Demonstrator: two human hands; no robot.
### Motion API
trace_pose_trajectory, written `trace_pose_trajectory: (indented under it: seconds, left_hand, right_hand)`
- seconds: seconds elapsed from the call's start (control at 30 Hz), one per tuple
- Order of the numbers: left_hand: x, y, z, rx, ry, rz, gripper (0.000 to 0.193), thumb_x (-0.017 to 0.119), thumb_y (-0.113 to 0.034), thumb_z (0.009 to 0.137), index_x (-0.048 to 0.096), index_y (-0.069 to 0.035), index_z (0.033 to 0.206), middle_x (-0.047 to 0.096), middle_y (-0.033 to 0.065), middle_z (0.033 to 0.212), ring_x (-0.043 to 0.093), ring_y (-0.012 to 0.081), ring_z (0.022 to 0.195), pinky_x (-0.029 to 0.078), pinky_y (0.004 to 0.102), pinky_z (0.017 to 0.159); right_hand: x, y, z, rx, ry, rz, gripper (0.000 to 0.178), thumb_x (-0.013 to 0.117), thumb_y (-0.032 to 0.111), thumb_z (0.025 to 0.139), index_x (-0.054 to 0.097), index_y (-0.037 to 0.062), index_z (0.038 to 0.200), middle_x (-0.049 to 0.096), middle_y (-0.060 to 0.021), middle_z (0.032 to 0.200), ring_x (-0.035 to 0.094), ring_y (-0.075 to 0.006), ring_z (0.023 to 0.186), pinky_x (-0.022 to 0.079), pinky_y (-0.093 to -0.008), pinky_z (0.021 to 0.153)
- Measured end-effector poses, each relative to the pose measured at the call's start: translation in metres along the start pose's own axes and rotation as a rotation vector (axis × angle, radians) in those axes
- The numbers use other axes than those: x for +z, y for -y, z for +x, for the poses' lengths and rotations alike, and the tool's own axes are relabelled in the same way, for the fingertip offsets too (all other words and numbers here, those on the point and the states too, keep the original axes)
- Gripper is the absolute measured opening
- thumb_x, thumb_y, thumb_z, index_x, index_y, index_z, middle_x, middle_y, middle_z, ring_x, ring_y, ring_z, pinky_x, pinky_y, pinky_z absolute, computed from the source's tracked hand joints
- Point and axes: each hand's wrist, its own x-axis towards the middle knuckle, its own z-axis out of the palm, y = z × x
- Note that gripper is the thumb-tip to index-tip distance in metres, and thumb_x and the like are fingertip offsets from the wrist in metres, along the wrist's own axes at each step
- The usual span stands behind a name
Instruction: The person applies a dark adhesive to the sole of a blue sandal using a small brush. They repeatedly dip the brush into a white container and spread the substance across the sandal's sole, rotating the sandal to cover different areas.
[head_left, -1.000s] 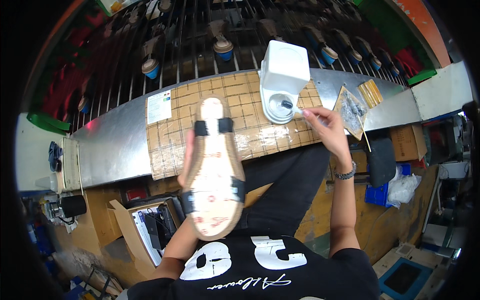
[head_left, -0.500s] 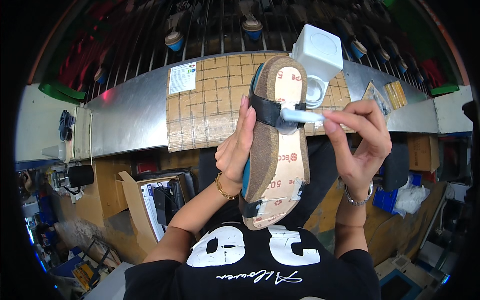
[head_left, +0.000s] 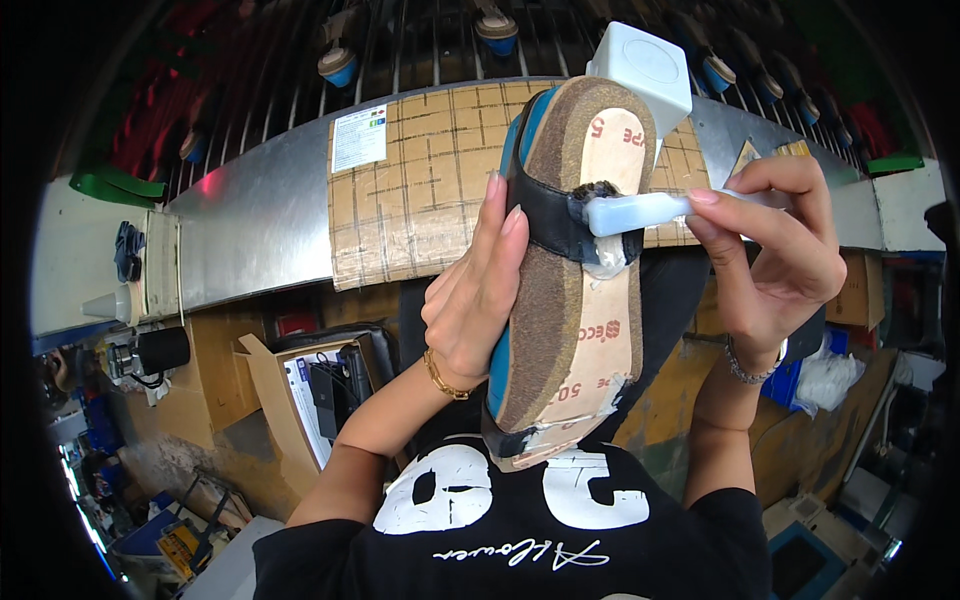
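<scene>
An upturned sandal [head_left: 545,320] is held up before me, its brown cork underside and pale printed insole board facing up. A black strap [head_left: 555,222] wraps over its edge, with whitish patches where its ends lie on the board. My left hand [head_left: 470,290] grips the sandal along its left side, fingers stretched up against the strap and thumb hidden. Between thumb and fingertips, my right hand [head_left: 785,245] pinches a pale blue brush-like stick [head_left: 645,212]. The stick's broad end meets the strap on the underside; its working face is hidden.
Beyond the sandal, a cardboard sheet [head_left: 430,190] covers part of a metal bench [head_left: 255,215]. A white square container [head_left: 640,75] stands on it, partly behind the sandal. A rod conveyor [head_left: 415,50] carries several shoes. An open carton [head_left: 285,400] is at lower left.
The sandal has tilted and shifted slightly right and up. My right hand has moved right with the stick, whose end now lies over the strap's end.
</scene>
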Motion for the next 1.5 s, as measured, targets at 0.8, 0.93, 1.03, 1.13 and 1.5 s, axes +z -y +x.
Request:
trace_pose_trajectory:
  seconds: [0.8,0.93,1.03,1.13,1.5]
  left_hand:
    - [0.016,-0.001,0.015,-0.399,-0.287,-0.119,0.076,0.083,-0.008,0.076,0.045,0.012,0.139,0.049,0.0382,0.138,0.069,0.0363,0.110,0.060,0.0303,0.079]
    - [0.010,0.000,0.025,-0.036,-0.389,0.131,0.070,0.082,-0.004,0.077,0.048,0.012,0.137,0.052,0.0384,0.134,0.069,0.0384,0.109,0.060,0.0324,0.079]
    - [0.000,-0.001,0.026,-0.021,-0.287,0.142,0.078,0.078,-0.003,0.081,0.035,0.007,0.144,0.040,0.0349,0.143,0.059,0.0369,0.120,0.055,0.0343,0.091]
    - [-0.003,-0.002,0.018,-0.063,-0.139,0.069,0.093,0.070,-0.002,0.089,0.008,-0.002,0.158,0.018,0.0279,0.162,0.043,0.0333,0.140,0.044,0.0370,0.112]
    - [0.000,-0.002,0.022,-0.213,-0.153,-0.175,0.077,0.063,-0.008,0.094,0.017,0.000,0.155,0.037,0.0277,0.149,0.054,0.0322,0.127,0.049,0.0370,0.103]
  right_hand:
    - [0.024,0.027,-0.016,0.257,-0.061,0.002,0.026,0.081,-0.002,0.071,0.081,0.0084,0.095,0.058,-0.0020,0.080,0.054,-0.0109,0.072,0.040,-0.0223,0.064]
    - [0.027,0.038,-0.016,0.164,-0.128,-0.165,0.031,0.083,-0.003,0.069,0.082,0.0123,0.096,0.059,-0.0014,0.084,0.054,-0.0116,0.073,0.040,-0.0223,0.062]
    - [0.029,0.040,-0.018,0.138,-0.166,-0.212,0.033,0.084,-0.003,0.068,0.082,0.0133,0.096,0.059,-0.0013,0.085,0.054,-0.0119,0.074,0.040,-0.0223,0.061]
    - [0.027,0.031,-0.016,0.100,-0.172,-0.146,0.034,0.084,-0.003,0.067,0.082,0.0133,0.096,0.060,-0.0018,0.086,0.055,-0.0122,0.075,0.040,-0.0222,0.062]
    - [0.008,0.017,-0.016,0.135,0.095,0.129,0.025,0.078,-0.005,0.068,0.078,0.0015,0.092,0.059,-0.0094,0.094,0.053,-0.0151,0.083,0.038,-0.0244,0.071]
